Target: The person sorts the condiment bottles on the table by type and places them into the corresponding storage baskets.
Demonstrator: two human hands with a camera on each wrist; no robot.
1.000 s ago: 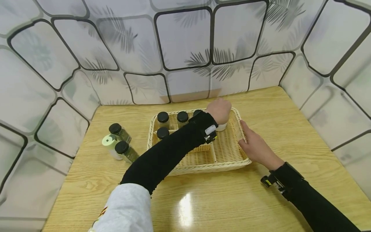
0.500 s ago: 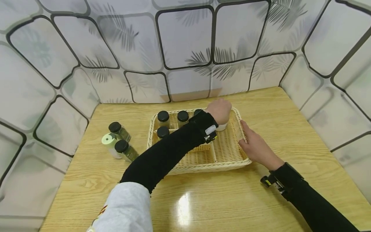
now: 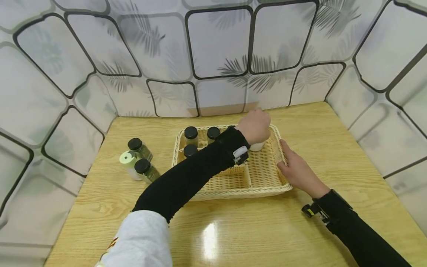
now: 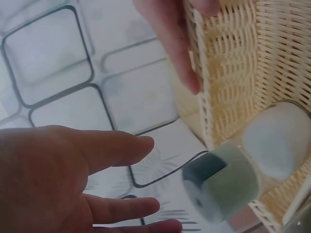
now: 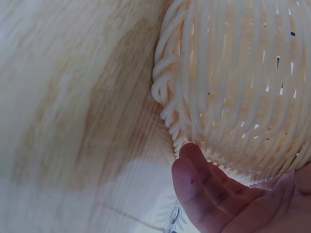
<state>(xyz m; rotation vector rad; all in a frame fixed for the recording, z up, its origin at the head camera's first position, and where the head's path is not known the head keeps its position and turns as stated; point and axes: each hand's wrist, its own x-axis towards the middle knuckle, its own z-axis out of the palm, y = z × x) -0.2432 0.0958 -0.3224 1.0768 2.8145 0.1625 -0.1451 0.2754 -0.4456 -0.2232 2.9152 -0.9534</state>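
My left hand (image 3: pixel 255 127) is over the back right of a pale wicker basket (image 3: pixel 233 193). In the left wrist view its fingers are spread and hold nothing, just apart from a white shaker bottle (image 4: pixel 277 141) with a green lid. That bottle stands in the basket's right-hand compartment; in the head view, only its lower white part shows under my hand. My right hand (image 3: pixel 300 170) grips the basket's right rim, with the thumb on the inside and the fingers along the outer wall, as the right wrist view (image 5: pixel 228 199) partly shows.
Several black-capped jars (image 3: pixel 191 134) stand in the basket's back left compartments, partly behind my left arm. Left of the basket, two black-capped jars (image 3: pixel 142 150) and another green-lidded shaker (image 3: pixel 129 160) stand on the wooden table (image 3: pixel 253 230). A patterned cloth (image 3: pixel 218 44) surrounds the table.
My left hand has risen slightly off the shaker bottle, and more of the white bottle shows beneath it. My right hand keeps its place on the rim. The head view has shifted slightly.
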